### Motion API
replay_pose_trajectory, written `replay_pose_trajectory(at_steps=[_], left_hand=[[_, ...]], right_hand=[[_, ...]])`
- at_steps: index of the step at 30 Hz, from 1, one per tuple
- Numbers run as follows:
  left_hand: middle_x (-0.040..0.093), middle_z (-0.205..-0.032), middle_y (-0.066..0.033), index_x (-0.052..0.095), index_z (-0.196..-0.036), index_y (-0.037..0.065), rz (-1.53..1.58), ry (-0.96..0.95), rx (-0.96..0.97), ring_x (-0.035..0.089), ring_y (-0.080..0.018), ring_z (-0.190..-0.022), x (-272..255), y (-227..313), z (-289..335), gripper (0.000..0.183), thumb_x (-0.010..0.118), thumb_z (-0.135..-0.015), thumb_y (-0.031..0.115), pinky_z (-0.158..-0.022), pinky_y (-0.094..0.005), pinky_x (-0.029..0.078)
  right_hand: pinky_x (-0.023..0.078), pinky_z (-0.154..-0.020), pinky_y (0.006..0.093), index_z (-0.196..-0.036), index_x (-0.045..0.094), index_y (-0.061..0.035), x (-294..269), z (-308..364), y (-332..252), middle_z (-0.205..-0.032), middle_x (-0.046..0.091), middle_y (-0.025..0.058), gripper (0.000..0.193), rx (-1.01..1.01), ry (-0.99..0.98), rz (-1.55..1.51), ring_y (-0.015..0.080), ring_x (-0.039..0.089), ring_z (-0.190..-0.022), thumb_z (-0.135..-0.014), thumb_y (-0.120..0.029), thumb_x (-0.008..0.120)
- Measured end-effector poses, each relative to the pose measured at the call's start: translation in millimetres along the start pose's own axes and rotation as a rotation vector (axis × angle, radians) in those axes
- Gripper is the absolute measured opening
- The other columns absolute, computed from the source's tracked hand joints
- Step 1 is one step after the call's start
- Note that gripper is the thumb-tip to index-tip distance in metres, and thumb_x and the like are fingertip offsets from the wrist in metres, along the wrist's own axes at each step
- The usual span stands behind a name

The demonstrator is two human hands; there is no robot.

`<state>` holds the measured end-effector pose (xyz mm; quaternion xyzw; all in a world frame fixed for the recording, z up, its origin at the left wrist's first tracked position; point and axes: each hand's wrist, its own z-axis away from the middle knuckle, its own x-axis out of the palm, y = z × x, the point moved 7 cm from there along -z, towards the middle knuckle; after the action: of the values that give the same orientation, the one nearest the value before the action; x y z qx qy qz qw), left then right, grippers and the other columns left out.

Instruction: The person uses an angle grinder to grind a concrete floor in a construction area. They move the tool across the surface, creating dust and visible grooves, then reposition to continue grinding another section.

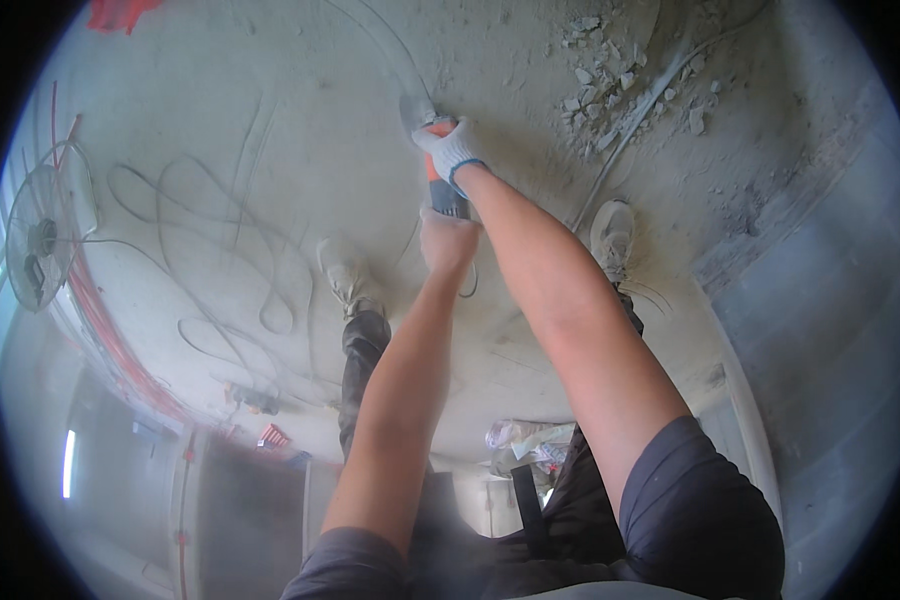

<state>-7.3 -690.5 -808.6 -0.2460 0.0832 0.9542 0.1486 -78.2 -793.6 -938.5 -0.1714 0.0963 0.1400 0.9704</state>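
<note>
An orange and dark grey power tool, which looks like an angle grinder (pixel 447 199), is held low over the dusty concrete floor between my feet. Its front end, with a disc-like guard (pixel 415 108), meets the floor where a pale line runs away toward the top. My right hand (pixel 450 150), in a white knit glove with a blue cuff, wraps round the tool's front part. Behind it, my left hand (pixel 448 240) closes on the rear end. Haze blurs that hand and hides the disc's edge. A thin cord hangs beside the left wrist.
Broken rubble (pixel 600 90) lies at the upper right beside a pale pipe or cable (pixel 645 105). Loose cable loops (pixel 195 240) spread over the floor at left. A round fan (pixel 40 238) stands at far left, near red tubing (pixel 110 325). Plastic bags (pixel 535 440) lie behind my feet.
</note>
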Motion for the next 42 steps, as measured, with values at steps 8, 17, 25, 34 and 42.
replay_pose_trajectory(at_steps=[8,17,25,34,42], left_hand=[[0.072,-0.118,-0.0300,0.055,-0.128,-0.007,-0.001,-0.082,-0.049,0.071,-0.0475,-0.115,9,11,3,0.064,0.080,-0.074,0.016,-0.101,-0.0510,0.054],[0.074,-0.116,-0.0291,0.057,-0.128,-0.006,0.026,-0.071,-0.026,0.072,-0.0472,-0.115,1,-9,-3,0.063,0.081,-0.073,0.015,-0.098,-0.0503,0.056],[0.074,-0.116,-0.0296,0.059,-0.127,-0.006,-0.095,-0.075,-0.024,0.073,-0.0466,-0.114,3,-24,5,0.063,0.081,-0.072,0.015,-0.099,-0.0517,0.056],[0.075,-0.114,-0.0288,0.059,-0.126,-0.005,-0.041,-0.018,-0.016,0.073,-0.0470,-0.112,-1,3,3,0.061,0.082,-0.073,0.017,-0.096,-0.0514,0.057],[0.073,-0.120,-0.0280,0.053,-0.130,-0.002,0.031,0.015,-0.091,0.071,-0.0460,-0.117,-10,25,-5,0.064,0.082,-0.076,0.017,-0.098,-0.0525,0.057]], right_hand=[[0.057,-0.092,0.0442,-0.127,0.056,-0.0039,3,-45,32,-0.120,0.073,0.0152,0.077,-0.020,-0.039,-0.054,0.0279,0.073,-0.108,-0.071,-0.043,0.091],[0.059,-0.061,0.0424,-0.118,0.061,-0.0035,3,12,0,-0.085,0.076,0.0086,0.052,-0.090,-0.001,-0.193,0.0227,0.070,-0.064,-0.080,-0.026,0.088],[0.055,-0.054,0.0421,-0.098,0.075,-0.0084,17,6,44,-0.076,0.071,0.0078,0.027,-0.076,-0.051,-0.352,0.0206,0.065,-0.053,-0.084,-0.027,0.089],[0.056,-0.095,0.0434,-0.108,0.075,-0.0047,5,0,1,-0.105,0.076,0.0152,0.045,-0.201,-0.024,-0.113,0.0278,0.072,-0.103,-0.082,-0.038,0.090],[0.056,-0.098,0.0446,-0.131,0.064,0.0045,0,-6,-42,-0.118,0.077,0.0183,0.077,-0.162,-0.028,0.120,0.0303,0.073,-0.108,-0.078,-0.043,0.092]])
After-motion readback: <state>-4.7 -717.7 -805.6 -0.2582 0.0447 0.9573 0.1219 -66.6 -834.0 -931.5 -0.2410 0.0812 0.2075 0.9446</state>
